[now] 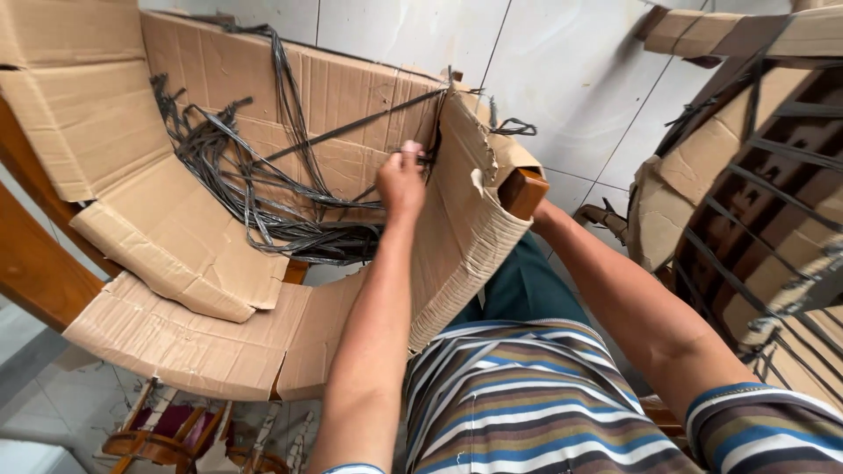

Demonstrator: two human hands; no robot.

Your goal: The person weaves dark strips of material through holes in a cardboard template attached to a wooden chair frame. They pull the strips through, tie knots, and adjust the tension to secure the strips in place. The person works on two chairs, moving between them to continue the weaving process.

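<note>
Landmark: the brown wooden chair frame wrapped in torn corrugated cardboard (263,254); all places below are given relative to it.
Left hand: the left hand (401,183) is over the inner side of the frame, at its right cardboard wall; the fingers (410,151) are pressed together and pinch a thin dark grey flat plastic strand (351,128) close to the upper edge of the cardboard.
Right hand: the right hand is hidden behind the right wall of the frame, below a bare wooden arm end (524,191); I cannot tell if it is spread or closed.
Strand: it runs tight from the pinching fingers toward the left, across the back cardboard panel.
Loose bundle: a tangled heap of the same dark grey strands (255,202) lies inside the frame, left of the left hand.
Doing it well: in my judgement the strand should be kept flat and tight, and pulled along the cardboard edge, not against it, because the edge is already torn.
Risk: the pulled strand can catch in the loose bundle.
Surface: white floor tiles (571,79) lie beyond the frame.
Room: a second cardboard-wrapped frame with woven dark strips (755,211) stands to the right of the frame.
</note>
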